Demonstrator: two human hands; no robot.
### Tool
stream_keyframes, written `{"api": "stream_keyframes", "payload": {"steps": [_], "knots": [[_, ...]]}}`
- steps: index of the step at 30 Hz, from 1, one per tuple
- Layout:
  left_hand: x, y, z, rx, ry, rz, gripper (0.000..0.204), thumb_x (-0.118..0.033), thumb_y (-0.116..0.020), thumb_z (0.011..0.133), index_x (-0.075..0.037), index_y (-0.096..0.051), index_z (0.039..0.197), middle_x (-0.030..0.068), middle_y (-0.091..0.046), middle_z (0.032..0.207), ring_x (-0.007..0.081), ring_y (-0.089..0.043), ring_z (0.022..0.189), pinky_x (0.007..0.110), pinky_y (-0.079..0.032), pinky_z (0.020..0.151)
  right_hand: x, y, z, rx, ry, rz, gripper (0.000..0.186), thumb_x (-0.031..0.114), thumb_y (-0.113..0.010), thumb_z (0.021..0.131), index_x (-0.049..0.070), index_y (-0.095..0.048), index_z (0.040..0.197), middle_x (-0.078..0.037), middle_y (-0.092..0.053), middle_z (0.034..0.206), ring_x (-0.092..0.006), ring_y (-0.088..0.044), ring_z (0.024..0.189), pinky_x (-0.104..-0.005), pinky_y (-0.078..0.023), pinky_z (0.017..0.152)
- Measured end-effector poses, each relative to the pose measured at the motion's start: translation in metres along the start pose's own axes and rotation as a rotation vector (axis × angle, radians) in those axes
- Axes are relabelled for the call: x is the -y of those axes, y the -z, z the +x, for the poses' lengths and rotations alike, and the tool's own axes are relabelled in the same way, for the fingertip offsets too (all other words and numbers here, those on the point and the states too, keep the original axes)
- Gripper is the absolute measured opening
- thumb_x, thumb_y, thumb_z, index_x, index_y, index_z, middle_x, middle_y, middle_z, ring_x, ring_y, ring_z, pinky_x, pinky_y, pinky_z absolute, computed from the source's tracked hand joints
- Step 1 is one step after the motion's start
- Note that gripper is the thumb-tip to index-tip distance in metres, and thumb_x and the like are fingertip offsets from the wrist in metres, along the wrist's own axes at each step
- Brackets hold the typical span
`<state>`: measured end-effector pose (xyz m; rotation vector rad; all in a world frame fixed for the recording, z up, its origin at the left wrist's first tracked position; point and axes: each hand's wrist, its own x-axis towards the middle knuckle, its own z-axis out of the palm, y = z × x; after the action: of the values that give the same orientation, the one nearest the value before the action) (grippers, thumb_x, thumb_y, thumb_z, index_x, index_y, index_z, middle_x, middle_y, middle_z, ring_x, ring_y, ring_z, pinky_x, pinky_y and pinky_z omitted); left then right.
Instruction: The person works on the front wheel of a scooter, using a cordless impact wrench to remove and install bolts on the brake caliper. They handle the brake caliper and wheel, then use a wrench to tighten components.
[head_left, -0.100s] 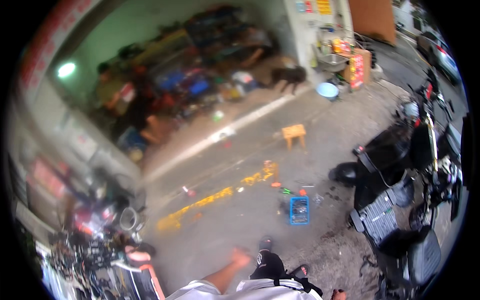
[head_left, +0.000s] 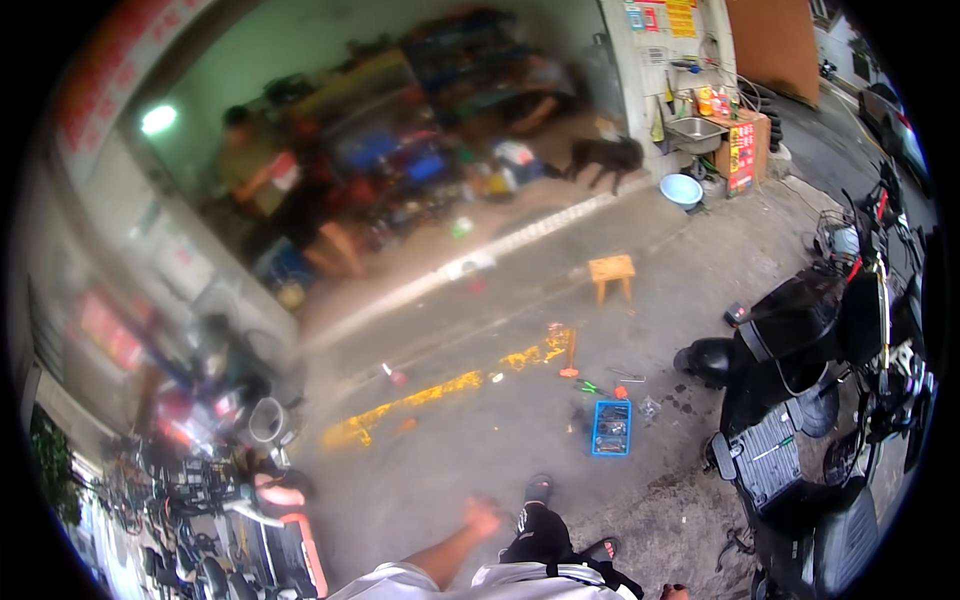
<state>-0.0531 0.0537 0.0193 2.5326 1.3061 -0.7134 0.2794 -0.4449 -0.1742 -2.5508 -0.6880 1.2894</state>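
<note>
My left hand (head_left: pixel 482 517) hangs low over the pavement beside my leg, smeared by motion, so its fingers do not show clearly. Nothing can be made out in it. At the lower edge only a small part of my right hand (head_left: pixel 676 592) comes into view, its fingers mostly cut off. Ahead of my sandalled foot (head_left: pixel 539 489) a blue plastic crate (head_left: pixel 597 444) holds metal tools or parts. Just beyond it lie a green-handled tool (head_left: pixel 590 387), a small orange-red thing (head_left: pixel 621 392) and an orange-headed tool (head_left: pixel 570 372). Neither hand touches any of these.
A black scooter (head_left: pixel 765 455) stands to the right. A small wooden stool (head_left: pixel 612 268) is farther ahead. Parked two-wheelers (head_left: pixel 190 510) crowd the left. Beyond the step (head_left: pixel 430 282) is a cluttered shop with people and a dark dog (head_left: pixel 606 157). A light-blue basin (head_left: pixel 681 190) sits below a sink.
The whole scene has slid right and slightly down in the picture as my head turned left, and it looks sharper now. My left hand stays blurred at about the same place in view.
</note>
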Motion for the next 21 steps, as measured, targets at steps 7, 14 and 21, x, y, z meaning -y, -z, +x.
{"api": "stream_keyframes", "payload": {"steps": [7,14,21], "knots": [[-0.004,-0.063,-0.099,0.217,0.223,-0.19,0.043,-0.038,-0.054,0.091,-0.018,-0.066,0.127,0.0064,-0.058,0.14,0.0381,-0.026,0.144,0.051,-0.018,0.121,0.075,0.125,-0.036,0.132,-0.073,0.097,0.075,0.059,-0.032,0.103,-0.001,-0.044,0.147,-0.026,-0.044,0.15,-0.0426,-0.039,0.14,-0.0482,-0.031,0.118],[0.004,-0.089,-0.119,0.128,0.353,-0.446,0.045,-0.038,-0.057,0.09,-0.014,-0.064,0.128,0.0091,-0.059,0.138,0.0438,-0.017,0.146,0.046,-0.017,0.123,0.122,0.161,-0.047,0.092,-0.065,0.148,0.062,0.05,-0.038,0.104,0.0,-0.055,0.137,-0.027,-0.052,0.142,-0.0432,-0.047,0.134,-0.0503,-0.037,0.113],[-0.034,-0.024,-0.081,0.129,0.163,-0.332,0.046,-0.031,-0.058,0.09,-0.013,-0.061,0.132,0.0179,-0.058,0.135,0.0406,-0.013,0.149,0.044,-0.027,0.122,0.049,0.123,-0.035,-0.032,0.124,-0.055,0.042,0.03,-0.045,0.102,0.0,-0.061,0.127,-0.03,-0.061,0.127,-0.0429,-0.056,0.121,-0.0518,-0.044,0.104]]}}
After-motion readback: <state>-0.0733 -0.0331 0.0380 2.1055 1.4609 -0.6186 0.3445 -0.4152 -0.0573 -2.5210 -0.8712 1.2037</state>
